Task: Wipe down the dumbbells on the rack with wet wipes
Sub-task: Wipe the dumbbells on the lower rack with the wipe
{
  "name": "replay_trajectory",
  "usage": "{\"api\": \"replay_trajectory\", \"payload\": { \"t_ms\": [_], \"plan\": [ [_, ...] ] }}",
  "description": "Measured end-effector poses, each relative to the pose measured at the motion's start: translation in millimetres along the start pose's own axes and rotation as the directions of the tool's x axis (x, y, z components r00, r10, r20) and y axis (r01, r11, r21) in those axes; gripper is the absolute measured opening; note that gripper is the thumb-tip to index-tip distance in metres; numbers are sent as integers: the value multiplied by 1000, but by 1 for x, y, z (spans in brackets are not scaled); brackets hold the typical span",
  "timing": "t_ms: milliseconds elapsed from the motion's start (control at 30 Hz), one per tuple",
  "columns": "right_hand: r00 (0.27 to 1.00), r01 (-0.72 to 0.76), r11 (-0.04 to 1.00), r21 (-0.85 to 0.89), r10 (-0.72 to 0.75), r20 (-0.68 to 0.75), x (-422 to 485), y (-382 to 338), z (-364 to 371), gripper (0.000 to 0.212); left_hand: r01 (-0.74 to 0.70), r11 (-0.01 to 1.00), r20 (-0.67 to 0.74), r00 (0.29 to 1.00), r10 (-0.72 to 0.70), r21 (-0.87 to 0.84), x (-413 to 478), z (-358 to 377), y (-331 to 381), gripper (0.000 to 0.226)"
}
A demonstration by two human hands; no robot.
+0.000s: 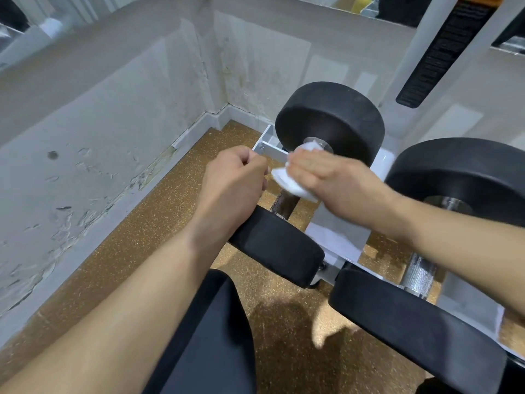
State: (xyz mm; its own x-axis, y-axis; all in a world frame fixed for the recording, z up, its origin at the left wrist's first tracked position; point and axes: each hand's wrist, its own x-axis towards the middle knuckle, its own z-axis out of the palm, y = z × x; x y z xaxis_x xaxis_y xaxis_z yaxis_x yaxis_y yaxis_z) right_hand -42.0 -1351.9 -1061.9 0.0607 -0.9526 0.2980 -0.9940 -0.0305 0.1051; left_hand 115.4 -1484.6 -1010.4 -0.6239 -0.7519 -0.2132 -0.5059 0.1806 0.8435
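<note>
White wet wipe point(287, 184) is bunched in my right hand point(326, 177), whose fingers are clamped on it against the handle point(287, 207) of the left dumbbell point(335, 115), close to its far black head. That dumbbell lies across the white rack point(338, 237). My left hand point(235, 180) sits just beside the wipe, wrist on the near head; its fingers are curled in, but I cannot tell whether they grip anything. A second dumbbell point(460, 172) lies on the rack to the right, above the speckled brown floor point(170, 223).
</note>
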Motion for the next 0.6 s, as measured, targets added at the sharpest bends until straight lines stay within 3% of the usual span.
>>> {"api": "replay_trajectory", "payload": {
  "t_ms": [133, 233, 367, 433, 500, 600],
  "plan": [
    [984, 157, 976, 151, -168, 62, -18, -33, 11, 40, -5, 1000, -7, 1000, 5, -7, -1, -1, 1, 20],
    [951, 289, 953, 92, -297, 89, -18, -16, 9, 39, -13, 1000, -16, 1000, 13, -4, -2, -1, 2, 20],
    [991, 106, 994, -7, -105, 78, -10, 19, -2, 49, 1, 1000, -9, 1000, -1, -2, -1, 0, 1, 22],
    [994, 105, 993, -56, -103, 33, -16, 16, 0, 50, 6, 1000, -11, 1000, -6, -5, 0, 0, 1, 23],
    [966, 255, 960, -111, -249, 67, -27, 5, 10, 46, 0, 1000, -10, 1000, 0, -12, -1, 0, 2, 22],
    [900, 425, 904, -46, -417, 124, -36, 5, 17, 44, -12, 1000, -15, 1000, 12, -15, -2, 0, 2, 21]
  ]
}}
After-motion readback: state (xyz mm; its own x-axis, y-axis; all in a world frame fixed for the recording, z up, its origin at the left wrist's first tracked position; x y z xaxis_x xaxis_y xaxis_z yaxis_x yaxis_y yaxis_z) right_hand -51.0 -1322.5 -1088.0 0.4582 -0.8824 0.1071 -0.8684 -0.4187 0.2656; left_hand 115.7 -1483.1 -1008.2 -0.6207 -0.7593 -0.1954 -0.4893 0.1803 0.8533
